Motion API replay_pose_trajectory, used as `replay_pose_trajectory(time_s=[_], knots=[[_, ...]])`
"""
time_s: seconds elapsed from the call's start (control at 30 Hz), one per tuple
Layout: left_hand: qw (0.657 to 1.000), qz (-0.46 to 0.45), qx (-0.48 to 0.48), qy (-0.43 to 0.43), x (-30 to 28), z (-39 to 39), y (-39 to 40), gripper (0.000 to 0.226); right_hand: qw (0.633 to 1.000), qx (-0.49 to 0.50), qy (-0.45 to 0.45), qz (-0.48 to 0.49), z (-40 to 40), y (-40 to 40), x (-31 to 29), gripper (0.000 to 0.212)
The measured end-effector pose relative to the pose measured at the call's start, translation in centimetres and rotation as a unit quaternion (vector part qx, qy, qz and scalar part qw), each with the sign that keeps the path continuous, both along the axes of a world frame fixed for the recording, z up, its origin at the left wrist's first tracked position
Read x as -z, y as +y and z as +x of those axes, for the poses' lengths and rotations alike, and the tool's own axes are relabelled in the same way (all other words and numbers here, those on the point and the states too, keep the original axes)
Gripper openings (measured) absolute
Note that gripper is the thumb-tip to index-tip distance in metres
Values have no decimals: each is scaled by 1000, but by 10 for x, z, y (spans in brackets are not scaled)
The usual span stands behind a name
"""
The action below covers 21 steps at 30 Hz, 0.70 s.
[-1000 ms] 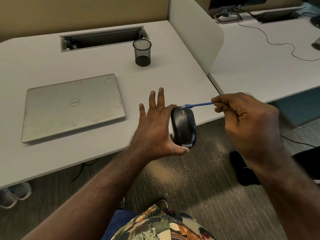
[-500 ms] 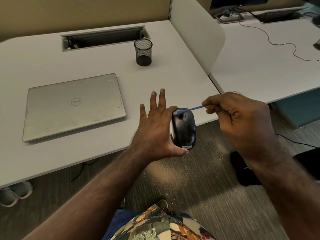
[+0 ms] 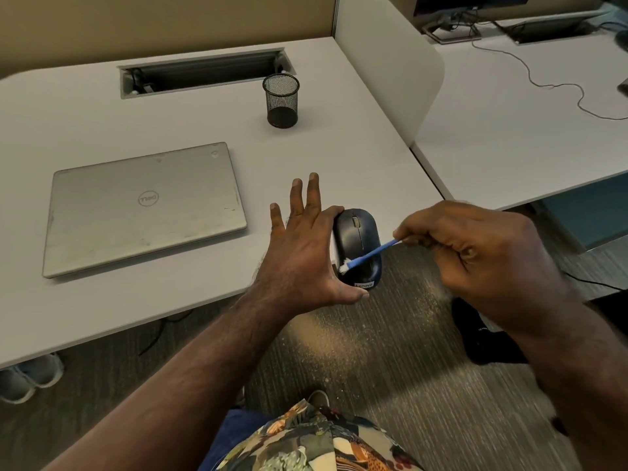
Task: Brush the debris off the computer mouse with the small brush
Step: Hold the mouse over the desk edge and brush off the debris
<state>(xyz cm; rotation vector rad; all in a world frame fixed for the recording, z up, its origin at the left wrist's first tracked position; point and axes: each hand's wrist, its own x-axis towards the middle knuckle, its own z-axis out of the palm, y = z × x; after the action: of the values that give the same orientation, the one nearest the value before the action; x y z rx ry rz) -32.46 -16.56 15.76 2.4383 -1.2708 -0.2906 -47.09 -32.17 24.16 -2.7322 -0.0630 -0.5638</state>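
Lying slantwise across mouse, brush, bristles lower-left.

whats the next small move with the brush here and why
Probably a short flick of the small brush off the mouse's near left edge. Its white bristles sit low on the left side, the right hand pinches the blue handle, and the left hand holds the mouse out past the desk edge, so debris drops to the floor.
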Motion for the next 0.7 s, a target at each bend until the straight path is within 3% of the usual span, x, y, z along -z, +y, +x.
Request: replay_pose_trajectory(time_s=[0.2,0.43,0.7], knots=[[1000,-1,-1,6,0,0,-1,126,994,71,-78,-11,-3,-5,1,19],[1000,1,-13,13,1,5,0,126,999,45,-26,-12,-12,-10,0,25],[1000,-18,-14,17,-2,5,-2,124,993,87,-73,-10,-12,-10,4,21]])
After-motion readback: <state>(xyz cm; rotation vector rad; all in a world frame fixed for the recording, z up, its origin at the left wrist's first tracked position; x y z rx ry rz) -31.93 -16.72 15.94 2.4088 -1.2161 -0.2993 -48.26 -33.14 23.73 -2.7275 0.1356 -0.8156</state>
